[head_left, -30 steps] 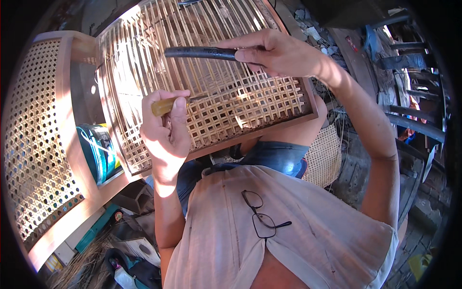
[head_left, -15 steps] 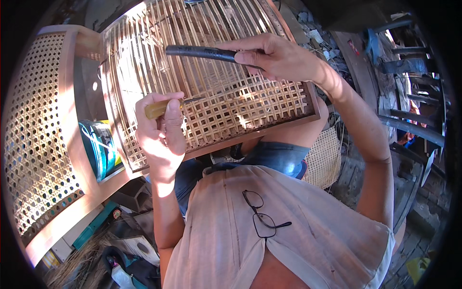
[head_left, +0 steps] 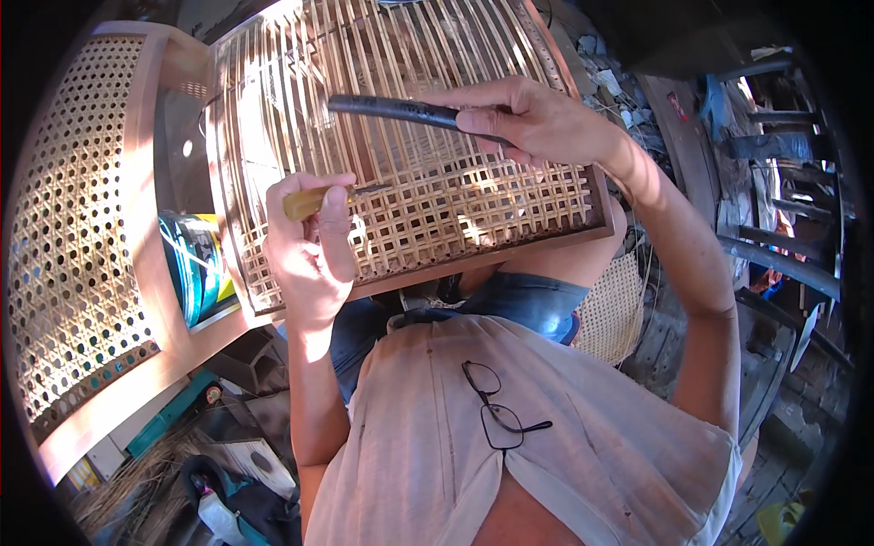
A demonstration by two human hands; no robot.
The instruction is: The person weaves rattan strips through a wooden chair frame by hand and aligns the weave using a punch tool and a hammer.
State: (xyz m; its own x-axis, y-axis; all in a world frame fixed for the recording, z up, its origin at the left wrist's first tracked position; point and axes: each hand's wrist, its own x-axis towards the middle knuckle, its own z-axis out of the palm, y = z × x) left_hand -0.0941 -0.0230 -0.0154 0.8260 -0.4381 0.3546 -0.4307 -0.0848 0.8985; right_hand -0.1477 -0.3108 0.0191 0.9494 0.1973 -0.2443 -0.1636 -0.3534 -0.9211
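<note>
My left hand [head_left: 314,250] is closed around the amber-yellow handle of an awl [head_left: 314,202]. Its thin dark tip points right, over the woven part of a cane panel [head_left: 428,214]. This panel sits in a brown wooden frame across my lap; its near strip is woven in a grid, while farther off the strands run one way only. Above those strands, my right hand [head_left: 546,123] grips a black, slightly curved stick [head_left: 401,109] between thumb and fingers, its free end reaching left. Whether the stick touches the strands I cannot tell.
On the left stands a wooden frame with finished cane mesh [head_left: 77,209]. Behind its rail is a teal and yellow bucket [head_left: 196,264]. A dark bag [head_left: 241,500] and dry fibres lie at lower left. At right are dark wooden slats [head_left: 783,255]; eyeglasses [head_left: 501,414] hang on my shirt.
The whole view has shifted a little, so the panel and both hands appear slightly farther right. Both hands keep their holds on the awl and the black stick.
</note>
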